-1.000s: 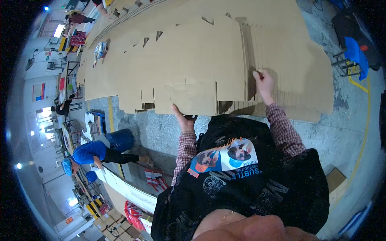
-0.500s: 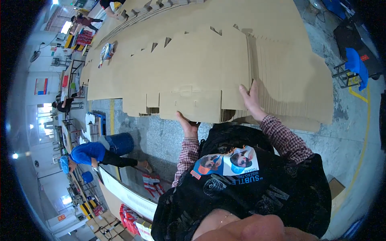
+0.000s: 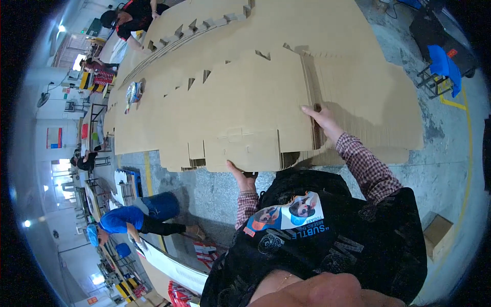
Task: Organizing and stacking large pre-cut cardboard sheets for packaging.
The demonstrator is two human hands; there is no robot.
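Observation:
A stack of flat die-cut cardboard sheets (image 3: 245, 110), brown with slots and flaps, lies in front of me on a wider layer of cardboard (image 3: 373, 102). At its near edge my left hand (image 3: 244, 179) is closed, thumb on top of a flap and fingers hidden underneath. My right hand (image 3: 325, 123) grips the stack's right edge, its thumb pressed on the top sheet. The fingers of that hand reach down the side, partly hidden. How many sheets are held cannot be made out.
A crinkled colourful packet (image 3: 134, 96) lies on the cardboard at left. Across it, a person in black (image 3: 138, 20) leans over the far sheets. A person in blue (image 3: 123, 220) bends beside a blue barrel (image 3: 162, 205). A blue stool (image 3: 444, 69) stands at right, an open carton (image 3: 437, 233) lower right.
The view has shifted, bringing the person in black further in. My right hand has turned so its thumb lies over the top sheet's edge. My left hand keeps its place on the near flap.

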